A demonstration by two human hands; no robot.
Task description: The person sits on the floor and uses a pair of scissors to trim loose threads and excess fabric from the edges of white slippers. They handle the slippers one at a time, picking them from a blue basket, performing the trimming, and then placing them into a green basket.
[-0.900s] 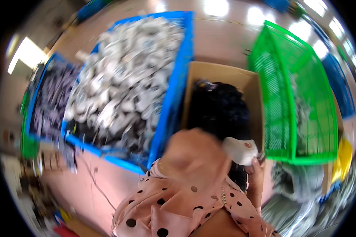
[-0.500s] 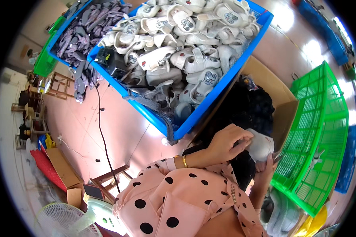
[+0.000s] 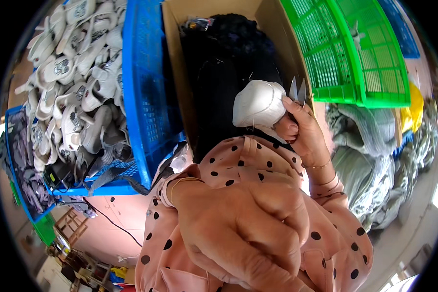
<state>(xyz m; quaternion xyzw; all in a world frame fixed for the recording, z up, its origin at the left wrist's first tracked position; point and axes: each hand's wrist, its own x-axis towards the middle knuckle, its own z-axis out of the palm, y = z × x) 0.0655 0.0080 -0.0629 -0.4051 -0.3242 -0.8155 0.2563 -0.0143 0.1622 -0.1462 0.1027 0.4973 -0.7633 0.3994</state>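
My right hand (image 3: 304,129) holds a small white shoe (image 3: 259,104) with its pale sole side up. A pair of scissors (image 3: 297,92) is in the same hand, blades pointing up and apart beyond my fingers. Loose threads stick out from the shoe's edge. My left hand (image 3: 246,228) is raised close to the camera, in front of my dotted shirt. Its fingers are curled closed, and whatever is in them, if anything, is hidden.
A cardboard box (image 3: 177,73) with black fluffy material lies ahead. On the left stands a blue crate (image 3: 140,97) heaped with white shoes (image 3: 63,97), beside another crate of purple shoes (image 3: 31,165). Green crates (image 3: 360,68) and grey bundles (image 3: 365,170) are on the right.
My left hand has left the shoe and come up close to the camera. The shoe is now turned in my right hand, with the scissors showing. The view has swung to the right.
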